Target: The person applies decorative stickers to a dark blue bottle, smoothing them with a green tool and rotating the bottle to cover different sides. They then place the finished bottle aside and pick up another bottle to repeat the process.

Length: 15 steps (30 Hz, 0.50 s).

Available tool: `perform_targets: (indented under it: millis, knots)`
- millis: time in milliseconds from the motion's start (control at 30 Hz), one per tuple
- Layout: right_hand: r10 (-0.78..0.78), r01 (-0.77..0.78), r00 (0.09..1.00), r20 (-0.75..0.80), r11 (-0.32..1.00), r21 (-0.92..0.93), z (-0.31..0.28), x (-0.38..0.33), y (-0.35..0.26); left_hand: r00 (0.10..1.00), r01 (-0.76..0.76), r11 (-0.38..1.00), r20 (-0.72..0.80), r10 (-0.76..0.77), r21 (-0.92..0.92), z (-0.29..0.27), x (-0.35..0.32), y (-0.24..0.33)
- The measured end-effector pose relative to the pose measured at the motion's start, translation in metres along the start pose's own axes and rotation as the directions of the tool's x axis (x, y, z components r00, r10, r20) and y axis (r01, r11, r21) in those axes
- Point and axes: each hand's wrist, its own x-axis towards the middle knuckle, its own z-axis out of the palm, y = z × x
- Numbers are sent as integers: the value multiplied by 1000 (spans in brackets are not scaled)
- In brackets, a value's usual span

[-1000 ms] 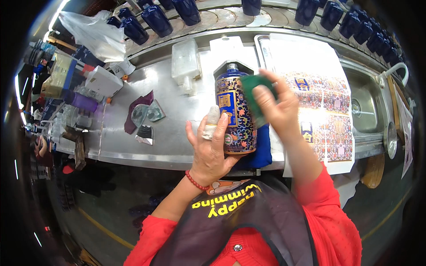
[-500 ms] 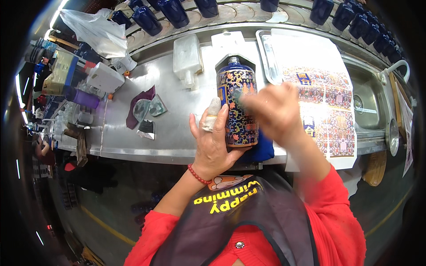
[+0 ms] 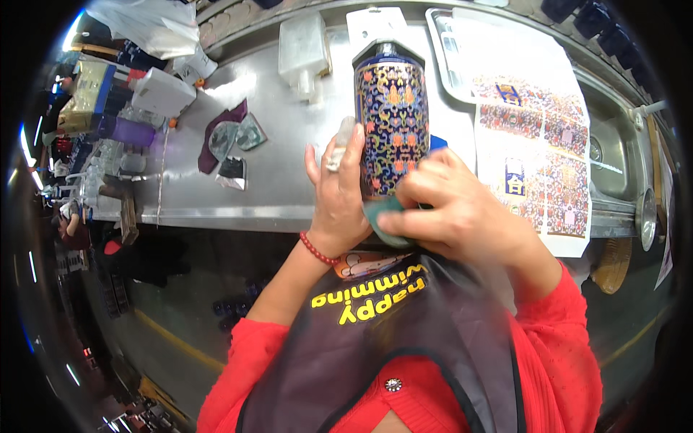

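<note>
1. The patterned blue cup [image 3: 391,119], a tall cylinder with a flowered wrap, stands upright in the air above the near edge of the steel tabletop [image 3: 274,180]; judge every move from the cup itself
2. The left hand [image 3: 339,195] has its grip closed around the cup's left side and lower part, fingers curled up the wall; it looks best kept low there, so the wrap above stays free to be worked
3. The right hand [image 3: 462,213] has its grip closed on a green pad [image 3: 382,216], pressed against the foot of the cup on its right; firm, even pressure would likely smooth the wrap without creasing it
4. Strokes probably want to run along the cup's wall in one direction, with the left hand turning the cup a little between them
5. The printed sheet [image 3: 534,137] lies on the tabletop just right of the cup, and a clear plastic box [image 3: 303,50] sits left of the cup's top; keeping the cup lifted clear of both seems wise
</note>
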Motion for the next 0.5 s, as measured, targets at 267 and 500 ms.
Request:
perform_targets:
  millis: [267,500]
  knots:
    - [63,-66,987,-149,998,-11,5,-30,-2,1000,-9,998,10,10,-65,-5,0,2]
    - [406,-391,869,-282,914,111,9,-48,-1,1000,7,1000,7,-7,-31,-2,1,2]
